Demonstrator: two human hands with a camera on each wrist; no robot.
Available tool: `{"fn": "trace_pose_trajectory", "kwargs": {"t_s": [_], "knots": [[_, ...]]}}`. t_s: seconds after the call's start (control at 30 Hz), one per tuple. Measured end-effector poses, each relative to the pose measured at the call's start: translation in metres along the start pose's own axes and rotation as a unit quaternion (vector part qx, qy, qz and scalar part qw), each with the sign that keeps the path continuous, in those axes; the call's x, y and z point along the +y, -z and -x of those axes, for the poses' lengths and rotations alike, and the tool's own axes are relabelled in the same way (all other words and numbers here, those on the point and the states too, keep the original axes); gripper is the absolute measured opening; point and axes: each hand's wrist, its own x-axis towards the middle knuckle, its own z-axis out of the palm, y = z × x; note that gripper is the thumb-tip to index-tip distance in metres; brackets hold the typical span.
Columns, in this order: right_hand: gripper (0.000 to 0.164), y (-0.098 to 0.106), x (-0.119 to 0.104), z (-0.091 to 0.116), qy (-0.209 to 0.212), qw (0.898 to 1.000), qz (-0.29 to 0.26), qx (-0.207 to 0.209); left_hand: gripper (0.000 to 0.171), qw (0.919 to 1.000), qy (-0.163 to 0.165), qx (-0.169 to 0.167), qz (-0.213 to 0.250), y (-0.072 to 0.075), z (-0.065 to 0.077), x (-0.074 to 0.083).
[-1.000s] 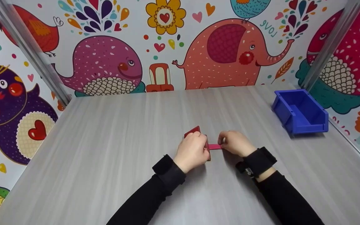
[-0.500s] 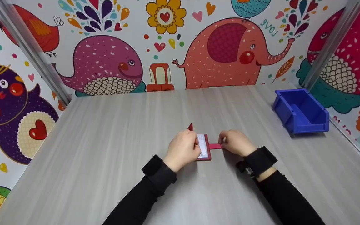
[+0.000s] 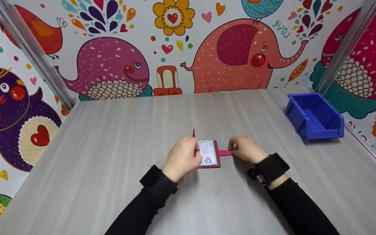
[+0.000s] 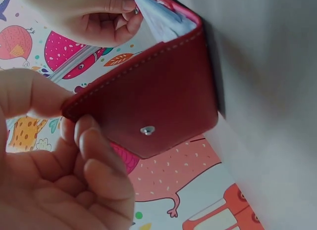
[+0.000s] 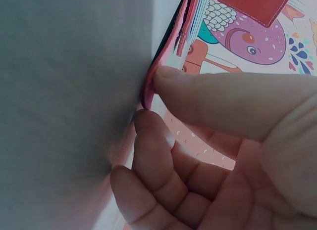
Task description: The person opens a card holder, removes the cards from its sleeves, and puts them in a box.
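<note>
On the tabletop [image 3: 109, 147], a blue bin [image 3: 325, 134] was set well apart from the centrally placed red card holder [image 3: 218, 158], judged light, pliable and best held by its edges. Its raised cover [image 4: 148, 99] was pinched by the left grip [image 3: 181, 158]; a printed insert [image 3: 208, 151] was contained inside; its pink strap [image 3: 224, 152] was pinched by the right grip [image 3: 246, 149], almost closed.

A wallet [image 4: 153, 99] is laid on a table [image 3: 109, 156] between the left hand [image 3: 182, 158] and the right hand [image 3: 246, 149], while a bin [image 3: 317, 119] is placed farther back, rightward.
</note>
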Motion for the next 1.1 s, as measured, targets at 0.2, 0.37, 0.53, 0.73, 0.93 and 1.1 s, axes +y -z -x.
{"fn": "trace_pose_trajectory", "kwargs": {"t_s": [0.2, 0.37, 0.53, 0.73, 0.93, 1.1], "knots": [[0.013, -0.001, 0.0, 0.0, 0.002, 1.0, 0.004, 0.001, 0.014, 0.9999, 0.012, 0.001, -0.004, 0.007, 0.006, -0.007], [0.013, -0.001, -0.002, 0.0, 0.006, 1.0, 0.004, 0.003, 0.014, 0.9997, 0.025, -0.002, -0.001, 0.012, 0.012, -0.013], [0.013, 0.0, -0.002, 0.0, 0.004, 1.0, 0.008, 0.002, 0.015, 0.9989, 0.044, -0.013, 0.004, 0.015, 0.018, -0.019], [0.013, 0.0, -0.001, 0.0, 0.004, 1.0, 0.011, 0.0, 0.016, 0.9982, 0.053, -0.029, 0.005, 0.016, 0.024, -0.029], [0.014, -0.001, -0.001, 0.0, 0.004, 1.0, 0.006, 0.001, 0.016, 0.9976, 0.055, -0.043, 0.003, 0.017, 0.029, -0.038], [0.014, -0.001, -0.001, 0.0, 0.001, 1.0, -0.001, 0.0, 0.016, 0.9974, 0.054, -0.048, -0.002, 0.017, 0.032, -0.042]]}}
